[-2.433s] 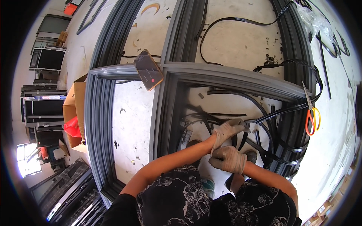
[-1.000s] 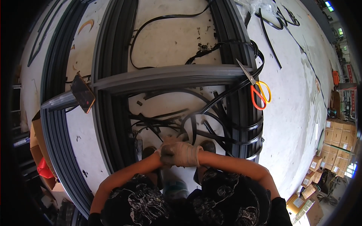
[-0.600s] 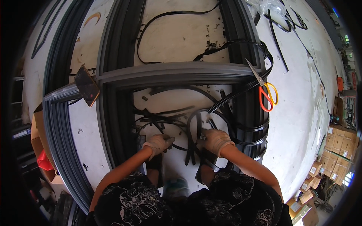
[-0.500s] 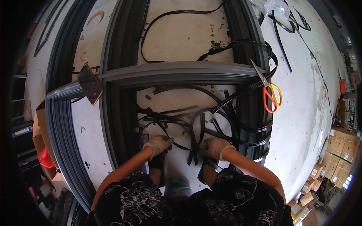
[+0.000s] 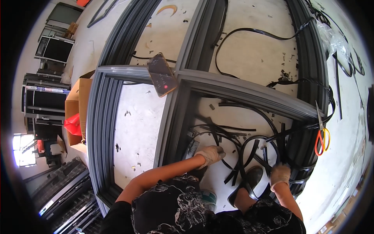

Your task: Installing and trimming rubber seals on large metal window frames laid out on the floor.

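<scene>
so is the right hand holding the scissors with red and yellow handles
No, the scissors lie partly over the dark grey metal frame, apart from the gloved right hand.

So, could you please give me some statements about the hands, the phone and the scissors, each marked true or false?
1. Both the left hand and the right hand wear gloves. True.
2. The two hands are clasped together. False: they are apart.
3. The phone lies on the grey frame. True.
4. Both scissor handles are blue. False: the scissors have one red-orange handle and one yellow.
</scene>
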### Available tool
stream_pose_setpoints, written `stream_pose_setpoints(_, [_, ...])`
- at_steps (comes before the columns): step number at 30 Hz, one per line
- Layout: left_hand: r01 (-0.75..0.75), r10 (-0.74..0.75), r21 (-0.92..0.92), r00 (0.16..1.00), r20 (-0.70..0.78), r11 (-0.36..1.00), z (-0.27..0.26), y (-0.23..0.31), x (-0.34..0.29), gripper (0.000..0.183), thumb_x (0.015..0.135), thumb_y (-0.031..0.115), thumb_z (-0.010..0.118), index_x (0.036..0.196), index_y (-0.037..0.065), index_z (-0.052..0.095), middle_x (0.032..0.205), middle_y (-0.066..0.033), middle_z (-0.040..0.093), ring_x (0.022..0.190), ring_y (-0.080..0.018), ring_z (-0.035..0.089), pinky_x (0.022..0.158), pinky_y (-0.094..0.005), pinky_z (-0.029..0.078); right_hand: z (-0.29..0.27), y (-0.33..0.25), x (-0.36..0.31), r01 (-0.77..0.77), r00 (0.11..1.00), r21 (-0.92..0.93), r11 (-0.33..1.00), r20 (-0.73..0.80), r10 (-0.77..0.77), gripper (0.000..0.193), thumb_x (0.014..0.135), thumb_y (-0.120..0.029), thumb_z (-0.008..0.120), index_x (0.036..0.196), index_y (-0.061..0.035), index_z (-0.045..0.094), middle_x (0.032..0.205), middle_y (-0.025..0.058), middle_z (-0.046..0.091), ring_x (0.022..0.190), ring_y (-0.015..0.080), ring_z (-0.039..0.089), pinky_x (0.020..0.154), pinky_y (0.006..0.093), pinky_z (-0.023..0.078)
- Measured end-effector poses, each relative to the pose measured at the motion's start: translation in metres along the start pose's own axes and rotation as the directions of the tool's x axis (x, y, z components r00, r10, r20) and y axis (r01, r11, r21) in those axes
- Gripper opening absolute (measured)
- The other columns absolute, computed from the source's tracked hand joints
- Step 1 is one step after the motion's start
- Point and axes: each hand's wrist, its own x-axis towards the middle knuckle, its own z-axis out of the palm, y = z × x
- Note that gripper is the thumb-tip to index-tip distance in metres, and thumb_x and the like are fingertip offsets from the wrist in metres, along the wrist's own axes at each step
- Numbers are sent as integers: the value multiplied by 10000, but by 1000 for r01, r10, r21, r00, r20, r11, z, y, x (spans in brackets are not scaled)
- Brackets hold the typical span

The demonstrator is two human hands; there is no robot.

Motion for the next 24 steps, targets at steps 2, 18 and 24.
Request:
stream_pose_setpoints(2, [-38, 38, 1, 999, 8, 999, 5, -10, 1, 437, 872, 399, 450, 1078, 50, 611, 1064, -196, 612, 1016, -345, 564, 894, -385, 427, 33, 6, 2, 1, 994, -45, 999, -110, -6, 265, 772, -168, 608, 1016, -75, 654, 1095, 139, 579, 1039, 274, 569, 772, 325, 478])
stream_pose_setpoints(18, [83, -6, -217, 943, 333, 973, -17, -6, -10, 501, 856, 420, 527, 1136, 9, 590, 1094, -146, 629, 1039, -259, 591, 911, -320, 442, -38, -20, -17, 158, 983, 982, 103, -147, -107, 273, 834, -198, 588, 1012, 1, 647, 789, 108, 668, 661, 150, 616, 604, 271, 485])
stream_pose_setpoints(24, [107, 342, -790, 860, 378, 603, -39, 60, -18, 606, 883, 508, 506, 1219, 4, 506, 1175, -140, 581, 1086, -259, 557, 946, -381, 437, -66, -27, -33, -14, 970, 926, -378, -79, -230, 268, 841, -156, 565, 1017, 38, 623, 769, 64, 644, 630, 90, 578, 583, 218, 468])
